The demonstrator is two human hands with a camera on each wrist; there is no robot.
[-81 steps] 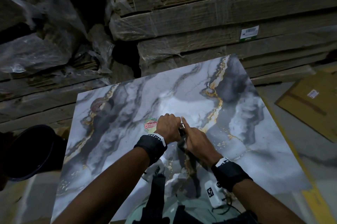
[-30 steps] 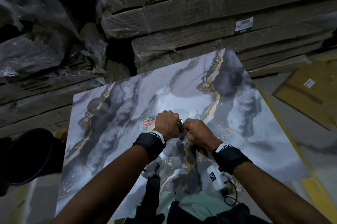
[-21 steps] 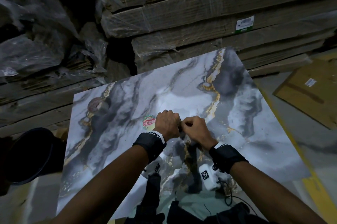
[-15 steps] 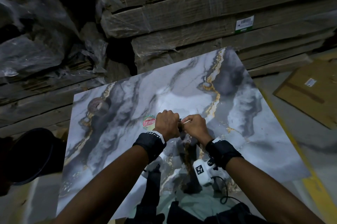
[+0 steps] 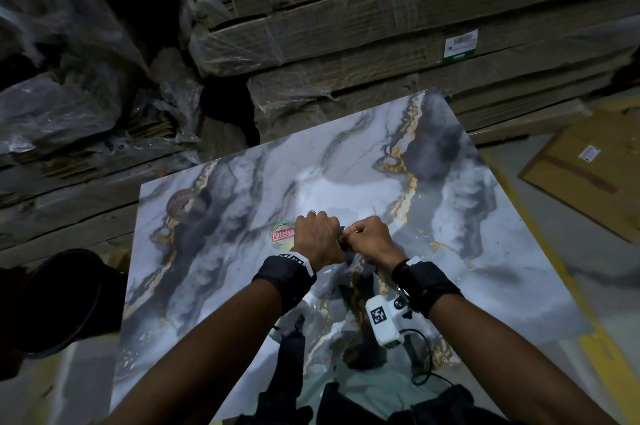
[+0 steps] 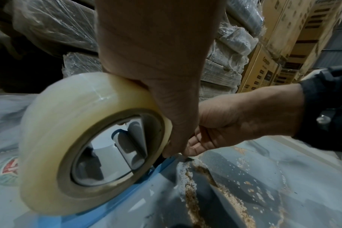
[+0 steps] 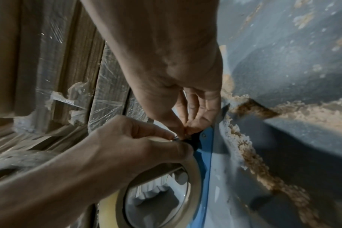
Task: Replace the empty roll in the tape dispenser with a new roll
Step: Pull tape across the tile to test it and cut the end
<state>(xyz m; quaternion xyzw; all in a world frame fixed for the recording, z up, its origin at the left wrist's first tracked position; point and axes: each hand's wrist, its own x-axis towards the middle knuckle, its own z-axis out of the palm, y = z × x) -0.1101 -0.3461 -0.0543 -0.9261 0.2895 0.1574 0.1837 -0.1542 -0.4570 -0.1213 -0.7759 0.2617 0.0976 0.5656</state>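
Note:
A full roll of clear tape (image 6: 68, 123) sits on the grey hub of a blue tape dispenser (image 6: 127, 192) lying on a marble-patterned table (image 5: 450, 217). My left hand (image 5: 317, 237) grips the roll from above, fingers curled over its rim (image 7: 127, 148). My right hand (image 5: 369, 237) is right beside it, thumb and fingertips (image 7: 193, 125) pinched together at the dispenser's dark front end (image 7: 193, 138). What they pinch is too small to make out. In the head view both hands hide the roll and dispenser.
A round red and green sticker (image 5: 282, 236) lies on the table just left of my left hand. Shrink-wrapped stacks of flat cardboard (image 5: 346, 26) rise behind the table. A flat carton (image 5: 588, 175) lies on the floor at right.
My right hand has turned and curled in closer against my left hand; its wrist has swung leftward. The left hand has stayed in place on the roll.

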